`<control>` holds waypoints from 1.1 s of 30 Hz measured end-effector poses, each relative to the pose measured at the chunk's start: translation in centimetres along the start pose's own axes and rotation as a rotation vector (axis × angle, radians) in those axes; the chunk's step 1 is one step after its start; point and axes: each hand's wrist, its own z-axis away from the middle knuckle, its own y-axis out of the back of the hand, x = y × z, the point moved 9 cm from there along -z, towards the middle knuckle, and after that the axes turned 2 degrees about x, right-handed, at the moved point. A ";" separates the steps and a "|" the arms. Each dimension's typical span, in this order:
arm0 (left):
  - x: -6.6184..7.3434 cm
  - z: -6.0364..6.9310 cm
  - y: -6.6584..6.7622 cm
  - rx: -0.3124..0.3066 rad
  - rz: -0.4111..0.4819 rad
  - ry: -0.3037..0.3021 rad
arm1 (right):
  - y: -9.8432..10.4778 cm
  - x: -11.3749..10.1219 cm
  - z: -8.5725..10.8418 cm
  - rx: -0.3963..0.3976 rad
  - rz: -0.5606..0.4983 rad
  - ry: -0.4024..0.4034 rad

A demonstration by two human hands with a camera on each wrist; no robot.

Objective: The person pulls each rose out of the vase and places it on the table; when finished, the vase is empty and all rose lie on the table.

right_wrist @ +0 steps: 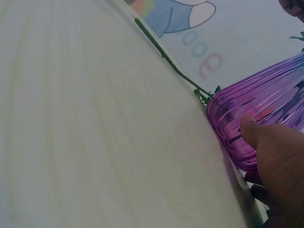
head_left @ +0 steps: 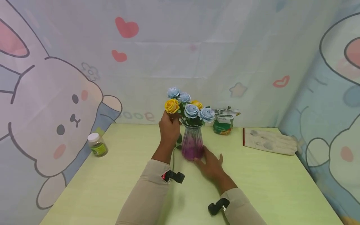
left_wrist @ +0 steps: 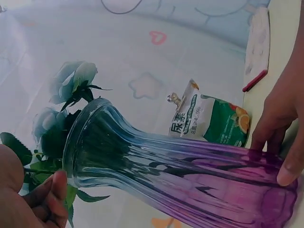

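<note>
A ribbed glass vase (head_left: pixel 192 143), clear at the top and purple at the base, stands on the table with blue roses (head_left: pixel 192 111) and yellow roses in it. My left hand (head_left: pixel 169 128) is at the left of the rim, fingers curled just under the front yellow rose (head_left: pixel 172 106); the stem between them is mostly hidden. In the left wrist view, its fingertips (left_wrist: pixel 58 187) are beside the glass rim and green leaves. Low down, my right hand (right_wrist: pixel 280 166) grips the purple base, thumb on one side. A leafy green stem (right_wrist: pixel 164 54) lies on the table by the vase.
Behind the vase to the right stands a green and white bag (head_left: pixel 223 122) with a clip. White gloves (head_left: pixel 268 142) lie at the table's right. A white-lidded jar (head_left: pixel 97 144) is near the left edge. A printed cloth (head_left: pixel 180 68) hangs behind the table.
</note>
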 end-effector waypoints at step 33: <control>-0.8 0.1 0.4 -0.137 0.358 0.029 | -0.2 0.2 -0.2 0.006 0.019 0.013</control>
